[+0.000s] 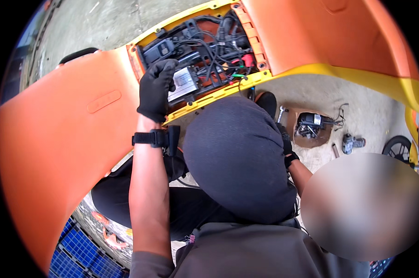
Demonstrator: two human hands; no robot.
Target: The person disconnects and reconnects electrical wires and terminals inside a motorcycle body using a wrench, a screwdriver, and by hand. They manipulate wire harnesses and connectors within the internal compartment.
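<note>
Orange panels (pixel 66 134) flank the wiring bay (pixel 218 95); silver box (pixel 185 83) sits inside. We see the left hand (pixel 157 88) curled beside it, perhaps for support; can't tell if gripping. Right hand (pixel 286 139), beyond the knee (pixel 237 157), looks wrapped around a wrench (pixel 281 112).

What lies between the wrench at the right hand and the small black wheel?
In the head view, between the wrench and the wheel lie a brown container holding parts, then a cordless drill.
</note>
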